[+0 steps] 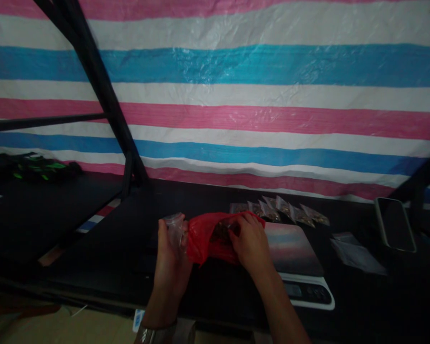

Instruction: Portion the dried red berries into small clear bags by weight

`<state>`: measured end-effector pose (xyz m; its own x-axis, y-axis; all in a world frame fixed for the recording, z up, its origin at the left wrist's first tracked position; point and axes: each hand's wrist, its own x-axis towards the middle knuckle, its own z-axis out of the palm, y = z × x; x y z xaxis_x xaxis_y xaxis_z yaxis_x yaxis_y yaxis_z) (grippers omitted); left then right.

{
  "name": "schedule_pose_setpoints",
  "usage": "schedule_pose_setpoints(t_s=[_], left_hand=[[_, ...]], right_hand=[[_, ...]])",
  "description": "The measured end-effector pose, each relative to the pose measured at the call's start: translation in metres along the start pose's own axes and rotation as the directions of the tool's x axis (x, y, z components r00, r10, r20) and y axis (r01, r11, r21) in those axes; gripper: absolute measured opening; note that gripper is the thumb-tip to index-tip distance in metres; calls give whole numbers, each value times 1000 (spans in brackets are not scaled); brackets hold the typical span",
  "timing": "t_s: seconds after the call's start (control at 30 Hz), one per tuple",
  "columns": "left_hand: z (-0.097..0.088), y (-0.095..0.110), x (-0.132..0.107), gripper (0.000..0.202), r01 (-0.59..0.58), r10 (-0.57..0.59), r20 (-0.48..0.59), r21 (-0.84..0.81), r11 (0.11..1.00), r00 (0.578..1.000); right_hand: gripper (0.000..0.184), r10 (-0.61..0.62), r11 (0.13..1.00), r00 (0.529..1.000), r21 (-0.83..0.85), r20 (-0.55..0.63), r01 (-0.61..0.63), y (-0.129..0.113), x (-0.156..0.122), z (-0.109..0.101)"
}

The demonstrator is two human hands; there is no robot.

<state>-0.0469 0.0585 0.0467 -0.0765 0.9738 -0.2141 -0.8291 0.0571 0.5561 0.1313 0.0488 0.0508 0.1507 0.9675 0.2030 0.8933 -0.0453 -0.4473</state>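
Note:
A small clear plastic zip bag (176, 229) is gripped in my left hand (174, 267), between thumb and fingers. Against the fingertips of that hand lies a red plastic bag (198, 236), its mouth open toward the right. Dark small pieces (220, 232) show inside it, too dim to name. My right hand (251, 241) reaches into the mouth of the red bag with its fingers curled closed among the pieces. What those fingers pinch is hidden. Right beside this hand stands a digital kitchen scale (294, 248) with a metal plate and a small display.
Several filled small zip bags (283, 208) lie in a row behind the scale. To the right are flat clear bags (358, 253) and a phone (394, 224) leaning upright. The black table (111, 248) meets a striped tarp wall (236, 91); a black metal frame (103, 86) rises at left.

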Motion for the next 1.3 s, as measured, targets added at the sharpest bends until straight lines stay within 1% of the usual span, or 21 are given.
schedule_pose_setpoints(t_s=[0.13, 0.23, 0.3, 0.33, 0.4, 0.47, 0.5, 0.57, 0.67, 0.87, 0.9, 0.97, 1.07, 1.13, 1.23, 1.3], left_hand=[[3, -3, -6, 37, -25, 24, 26, 77, 997, 999], [10, -2, -9, 39, 14, -15, 13, 43, 999, 1000], [16, 0, -11, 41, 55, -56, -44, -14, 998, 997], [20, 2, -12, 42, 69, -73, -80, -45, 997, 994], [26, 4, -13, 46, 95, -107, -145, -90, 991, 984], [29, 5, -13, 49, 128, -144, -176, -100, 987, 974], [30, 5, -13, 50, 139, -155, -181, -97, 985, 971], [30, 4, -12, 50, 140, -154, -182, -90, 986, 971], [28, 3, -12, 48, 111, -122, -192, -67, 992, 974], [20, 2, -9, 40, 85, -84, -161, 0, 996, 983], [18, 3, -8, 37, 82, -79, -154, 10, 997, 985], [17, 4, -7, 36, 75, -72, -150, 19, 997, 986], [19, 8, -8, 39, 48, -43, -171, 24, 999, 984], [22, 9, -9, 41, 24, -14, -172, 56, 998, 985], [22, 8, -7, 43, -20, 41, -129, 162, 987, 991], [18, 4, -5, 38, -92, 140, -139, 301, 949, 980]], right_hand=[[17, 19, 995, 998, 95, 66, -25, 2, -1, 0], [16, 45, 992, 997, 114, 67, -53, 1, -3, -1], [17, 42, 990, 997, 134, 71, -51, -1, -4, -2], [17, 29, 983, 996, 179, 88, -45, -3, -5, -2], [16, -12, 945, 990, 326, 137, -33, -5, -7, -1], [15, -33, 884, 983, 465, 181, -56, -7, -9, -1], [14, -33, 859, 980, 507, 198, -74, -7, -10, -1], [13, -33, 818, 972, 565, 231, -106, -7, -11, -1], [12, -60, 766, 957, 627, 283, -138, -4, -12, -2], [14, -86, 724, 942, 670, 324, -165, 3, -13, -7], [15, -91, 731, 936, 661, 339, -168, 3, -14, -8], [16, -82, 792, 938, 593, 336, -143, 4, -16, -11], [21, -41, 917, 968, 395, 247, -62, 5, -17, -15], [24, -28, 970, 983, 241, 184, -18, 5, -16, -18], [25, -14, 999, 989, 49, 150, 7, 5, -13, -21], [27, -15, 1000, 992, -6, 124, 15, 6, -11, -22]])
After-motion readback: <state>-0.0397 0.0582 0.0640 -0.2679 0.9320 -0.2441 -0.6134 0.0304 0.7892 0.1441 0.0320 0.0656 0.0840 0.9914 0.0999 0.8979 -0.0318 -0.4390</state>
